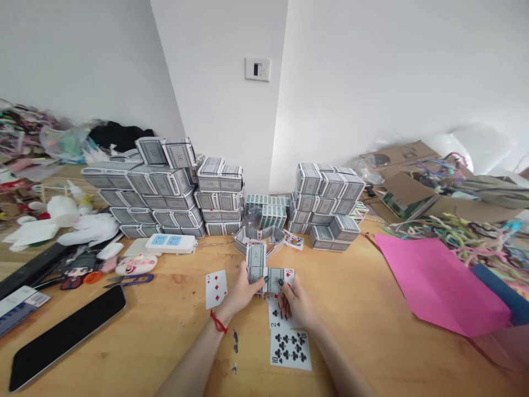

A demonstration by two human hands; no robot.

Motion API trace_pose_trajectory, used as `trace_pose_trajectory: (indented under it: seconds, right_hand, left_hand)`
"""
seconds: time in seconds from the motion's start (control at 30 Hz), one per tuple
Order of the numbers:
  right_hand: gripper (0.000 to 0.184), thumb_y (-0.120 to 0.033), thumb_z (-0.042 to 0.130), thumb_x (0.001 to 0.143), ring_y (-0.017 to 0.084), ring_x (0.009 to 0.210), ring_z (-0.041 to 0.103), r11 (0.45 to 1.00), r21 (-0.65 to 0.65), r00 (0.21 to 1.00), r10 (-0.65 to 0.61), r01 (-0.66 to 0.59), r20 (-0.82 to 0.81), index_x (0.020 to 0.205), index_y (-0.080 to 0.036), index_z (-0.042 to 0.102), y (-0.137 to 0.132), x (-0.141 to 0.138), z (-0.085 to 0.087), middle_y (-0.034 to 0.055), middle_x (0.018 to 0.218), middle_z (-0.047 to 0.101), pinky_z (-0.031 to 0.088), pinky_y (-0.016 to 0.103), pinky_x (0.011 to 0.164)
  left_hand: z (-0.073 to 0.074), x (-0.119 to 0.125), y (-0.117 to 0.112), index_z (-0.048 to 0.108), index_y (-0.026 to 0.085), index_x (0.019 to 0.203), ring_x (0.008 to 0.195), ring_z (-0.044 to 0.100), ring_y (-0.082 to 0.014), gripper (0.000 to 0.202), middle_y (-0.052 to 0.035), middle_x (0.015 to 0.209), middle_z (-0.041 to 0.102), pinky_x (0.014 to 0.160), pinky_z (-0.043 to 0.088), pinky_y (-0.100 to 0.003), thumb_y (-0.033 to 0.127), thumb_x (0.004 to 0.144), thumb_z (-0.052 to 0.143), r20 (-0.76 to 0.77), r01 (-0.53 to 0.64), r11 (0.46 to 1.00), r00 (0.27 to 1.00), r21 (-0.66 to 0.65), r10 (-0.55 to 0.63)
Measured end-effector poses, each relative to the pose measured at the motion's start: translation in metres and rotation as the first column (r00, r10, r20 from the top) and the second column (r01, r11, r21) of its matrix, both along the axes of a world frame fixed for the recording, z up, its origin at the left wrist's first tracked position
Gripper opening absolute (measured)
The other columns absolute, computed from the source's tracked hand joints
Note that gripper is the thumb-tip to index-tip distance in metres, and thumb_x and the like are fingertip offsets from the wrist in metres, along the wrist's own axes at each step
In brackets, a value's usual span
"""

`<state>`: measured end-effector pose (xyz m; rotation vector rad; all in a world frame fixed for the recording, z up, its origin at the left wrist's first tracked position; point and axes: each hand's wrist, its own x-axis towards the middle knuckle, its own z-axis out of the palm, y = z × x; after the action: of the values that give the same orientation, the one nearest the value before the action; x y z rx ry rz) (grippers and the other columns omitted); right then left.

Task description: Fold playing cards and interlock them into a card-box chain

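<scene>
At the far left of the frame, a dark phone (66,335) is seen lying face up on the wooden table (165,331), with scissors (130,280) and a white power strip (171,243) above and to its right. Behind these, in the upper left, stacks of boxed card decks (161,190) are piled against the wall.

Just left of centre, a five of diamonds (216,289) is laid face up on the table, just beside the left hand (241,294). That hand, marked by a red cord at the wrist, is closed around a packet of face-down cards (256,263), the thumb pressed on the patterned back. The packet is held low in the middle of the frame, just above the table.

Immediately right of it, a second packet (275,279) is pinched between the fingertips of the right hand (295,304), with a red nine showing at its right edge. The two packets are touching at their inner edges. Below the right hand, a two of clubs (276,315) and a ten of clubs (290,349) are laid face up, the two partly covered by the hand.

Behind the hands, an open card box (259,239) is seen. Further right, a second pile of boxed decks (326,204) is stacked, and a pink sheet of paper (438,286) is spread at the right of the frame.
</scene>
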<state>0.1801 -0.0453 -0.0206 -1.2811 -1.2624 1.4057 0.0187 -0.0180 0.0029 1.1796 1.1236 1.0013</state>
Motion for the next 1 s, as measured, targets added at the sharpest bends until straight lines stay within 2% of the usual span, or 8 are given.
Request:
trace_pose_trajectory:
  seconds: [0.5, 0.73, 1.0]
  right_hand:
    - [0.037, -0.061, 0.033, 0.078, 0.005, 0.024, 0.036, 1.0, -0.004, 1.0, 0.014, -0.014, 0.019, 0.08, -0.024, 0.026, -0.0011, 0.0007, -0.0017, -0.0144, 0.041, 0.042, 0.027, 0.013, 0.024]
    - [0.037, -0.061, 0.033, 0.078, 0.005, 0.025, 0.036, 1.0, -0.003, 0.999, 0.018, -0.018, 0.032, 0.079, -0.024, 0.027, -0.0019, 0.0004, -0.0016, -0.0138, 0.042, 0.042, 0.027, 0.014, 0.025]
    - [0.037, -0.061, 0.031, 0.079, 0.004, 0.025, 0.036, 1.0, -0.004, 0.998, 0.021, -0.021, 0.064, 0.077, -0.024, 0.027, -0.0021, 0.0003, 0.0004, -0.013, 0.045, 0.042, 0.025, 0.013, 0.025]
  left_hand:
    - [-0.0031, 0.0003, 0.0005, 0.037, 0.022, 0.091, 0.065, 0.056, -0.0108, 0.032, 0.0027, 0.079, 0.056, 0.061, 0.047, -0.025, 0.029, 0.069, 0.059, 0.015, 0.067, 0.997, 0.998, 0.028, -0.067]
    - [-0.0022, 0.0017, 0.0007, 0.035, 0.022, 0.089, 0.055, 0.053, -0.0087, 0.032, 0.0035, 0.079, 0.054, 0.052, 0.046, -0.023, 0.029, 0.07, 0.059, 0.057, 0.089, 0.996, 0.994, 0.005, -0.089]
    - [-0.0042, 0.0005, 0.0001, 0.041, 0.021, 0.091, 0.061, 0.056, -0.011, 0.035, 0.0029, 0.074, 0.055, 0.058, 0.047, -0.024, 0.028, 0.065, 0.063, 0.06, 0.013, 0.999, 0.998, 0.05, -0.016]
